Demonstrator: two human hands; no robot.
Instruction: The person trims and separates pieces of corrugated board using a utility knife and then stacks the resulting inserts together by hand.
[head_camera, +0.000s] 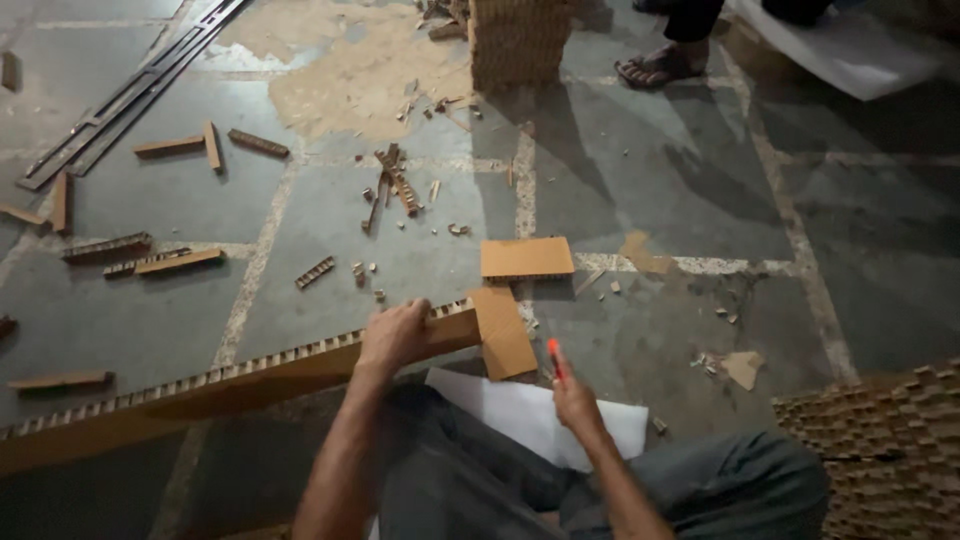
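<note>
I sit on a stone floor with a long honeycomb cardboard board (230, 385) lying across my lap, running from the lower left up to the middle. My left hand (395, 335) grips its upper edge near the right end. My right hand (573, 395) holds a small orange-red cutter (553, 358), blade end pointing up, just right of the board's end. A cut-off brown cardboard piece (503, 332) hangs at that end. Another flat brown piece (526, 257) lies on the floor just beyond. A white sheet (530, 415) rests on my knee.
Cardboard strips and scraps (180, 150) litter the floor to the left and centre. A honeycomb block (880, 450) stands at lower right, a tall stack (518, 40) at the top. Another person's sandalled foot (660, 68) is at the top. Metal rails (130, 95) lie upper left.
</note>
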